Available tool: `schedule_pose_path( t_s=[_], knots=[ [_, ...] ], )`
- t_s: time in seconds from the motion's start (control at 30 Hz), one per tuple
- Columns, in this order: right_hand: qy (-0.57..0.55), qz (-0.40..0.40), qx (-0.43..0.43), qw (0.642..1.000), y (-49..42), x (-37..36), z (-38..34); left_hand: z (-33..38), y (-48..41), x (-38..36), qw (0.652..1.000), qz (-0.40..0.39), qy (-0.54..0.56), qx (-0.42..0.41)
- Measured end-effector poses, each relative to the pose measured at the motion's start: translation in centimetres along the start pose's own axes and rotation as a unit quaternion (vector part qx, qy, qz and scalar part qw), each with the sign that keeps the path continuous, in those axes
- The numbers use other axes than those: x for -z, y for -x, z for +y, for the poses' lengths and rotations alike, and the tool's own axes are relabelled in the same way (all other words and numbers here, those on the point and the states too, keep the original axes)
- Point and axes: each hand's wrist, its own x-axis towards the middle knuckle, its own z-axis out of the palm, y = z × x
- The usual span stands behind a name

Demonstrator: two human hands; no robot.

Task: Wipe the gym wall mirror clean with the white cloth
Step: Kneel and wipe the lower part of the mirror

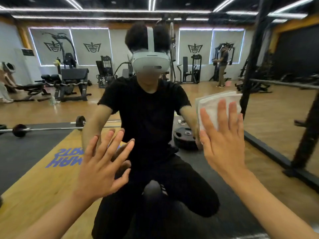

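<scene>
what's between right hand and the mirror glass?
The folded white cloth, pressed to the mirror by the flat right hand; the head view shows it.

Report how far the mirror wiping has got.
Under way. The right hand presses the folded white cloth flat on the mirror; the left hand rests open on the glass. No wiped patch can be told apart; faint haze near the top suggests much is left.

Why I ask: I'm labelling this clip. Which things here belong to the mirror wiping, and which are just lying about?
Job: wall mirror; white cloth, pressed to the glass by the flat right hand; left hand, spread against the glass.
Lying about, seen reflected: barbell; weight plate; weight bench.
</scene>
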Motion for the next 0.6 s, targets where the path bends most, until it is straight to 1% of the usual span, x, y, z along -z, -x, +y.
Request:
schedule_pose_path(
  t_s=[0.03, 0.1, 0.17, 0.2, 0.23, 0.3, 0.37, 0.43, 0.47, 0.5, 0.53, 0.6],
  knots=[
    [-0.004, 0.002, -0.025, 1.000, 0.0, 0.2, 0.5, 0.0, -0.1, -0.1, 1.000, 0.003, -0.001, -0.001],
    [-0.021, 0.020, -0.076, 0.997, -0.4, -0.1, -0.9, 0.2, -0.2, -0.3, 1.000, 0.006, -0.014, 0.002],
    [-0.042, 0.052, -0.139, 0.988, -1.3, -1.0, -4.6, 0.4, -0.2, -0.5, 1.000, 0.014, -0.014, 0.003],
    [-0.049, 0.067, -0.152, 0.985, -1.9, -1.4, -6.9, 0.4, -0.2, -0.5, 1.000, 0.016, -0.012, 0.003],
    [-0.058, 0.071, -0.139, 0.986, -2.4, -1.7, -9.2, 0.4, -0.2, -0.5, 1.000, 0.016, -0.011, 0.005],
    [-0.069, 0.047, -0.066, 0.994, -3.0, -2.1, -13.4, 0.3, -0.1, -0.4, 1.000, 0.018, -0.009, 0.008],
    [-0.059, 0.024, -0.008, 0.998, -3.5, -2.1, -15.4, 0.3, 0.0, -0.4, 1.000, 0.016, 0.001, 0.008],
    [-0.040, 0.038, 0.056, 0.997, -4.1, -2.1, -14.1, 0.3, 0.1, -0.5, 1.000, 0.021, -0.002, 0.007],
    [-0.027, 0.048, 0.087, 0.995, -4.4, -2.0, -12.5, 0.3, 0.2, -0.6, 1.000, 0.023, -0.004, 0.008],
    [-0.014, 0.055, 0.100, 0.993, -4.6, -1.7, -10.3, 0.2, 0.2, -0.7, 1.000, 0.026, -0.005, 0.008],
    [-0.002, 0.061, 0.089, 0.994, -4.7, -1.4, -7.9, 0.2, 0.2, -0.8, 1.000, 0.029, -0.007, 0.009],
    [-0.005, 0.056, 0.015, 0.998, -4.1, -0.4, -3.4, 0.3, 0.2, -1.0, 0.999, 0.031, -0.009, 0.011]
  ],
)
